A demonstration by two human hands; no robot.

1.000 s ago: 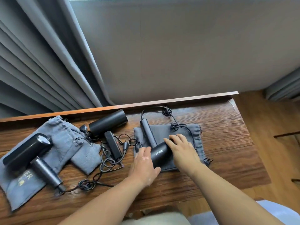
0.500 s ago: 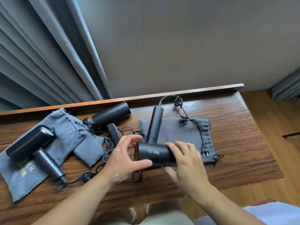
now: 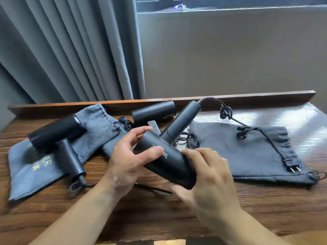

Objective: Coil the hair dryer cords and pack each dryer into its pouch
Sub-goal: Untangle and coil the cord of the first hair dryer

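bridging left hand [image 3: 127, 162], right hand [image 3: 213, 175]: dryer [image 3: 174, 166]

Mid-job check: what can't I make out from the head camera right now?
Head view only:
- Lettering on the held dryer: half covered by the left hand, and too small to read.
- Its near end: partly wrapped by the right hand.
- Print on the left pouch: motion-blurred.
- Cord tangle: mostly behind the held dryer's handle, so ownership is unclear.
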